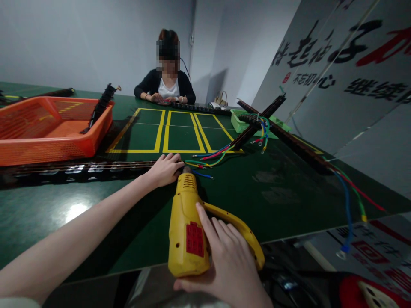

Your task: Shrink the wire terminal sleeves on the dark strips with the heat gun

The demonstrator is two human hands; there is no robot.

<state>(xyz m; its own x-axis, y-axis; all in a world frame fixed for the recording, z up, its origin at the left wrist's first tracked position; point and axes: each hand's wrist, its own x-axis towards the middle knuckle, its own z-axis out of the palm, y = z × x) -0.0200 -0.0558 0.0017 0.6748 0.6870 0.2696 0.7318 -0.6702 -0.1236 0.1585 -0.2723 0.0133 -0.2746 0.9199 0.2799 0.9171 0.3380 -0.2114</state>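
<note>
My right hand (229, 252) is wrapped around a yellow heat gun (184, 218) with a red label. The gun's nozzle points away from me, close to the fingers of my left hand (165, 169). That hand is closed over the right end of a long black cable chain (96, 169) lying across the green table. Green, red and blue wires (218, 161) with metal ring terminals fan out to the right of this end. What exactly the left fingertips pinch is hidden.
An orange basket (96, 139) at left holds a short black chain piece (102, 105). Crossed black chains (295, 145) with hanging wires rest over a green basket (237, 124) at right. Yellow tape (162, 128) marks the green table (237, 188). A person (167, 81) sits opposite.
</note>
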